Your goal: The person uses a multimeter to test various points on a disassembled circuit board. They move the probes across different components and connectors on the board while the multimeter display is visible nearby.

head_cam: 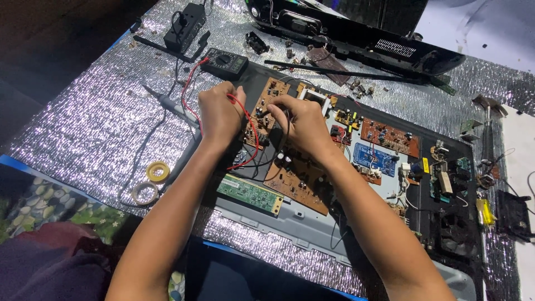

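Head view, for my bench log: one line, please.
left hand: red probe lead | right hand: black probe lead | on brown circuit board

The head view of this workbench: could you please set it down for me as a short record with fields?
Surface: silver foil mat
Left hand: closed grip on a red wire, over the brown circuit board
Right hand: fingertips pressed on the same brown board, with a black wire at the fingers
Meter: black multimeter behind the hands
Other boards: green strip board near the front edge, blue board to the right
Tape: yellow roll on the mat, left
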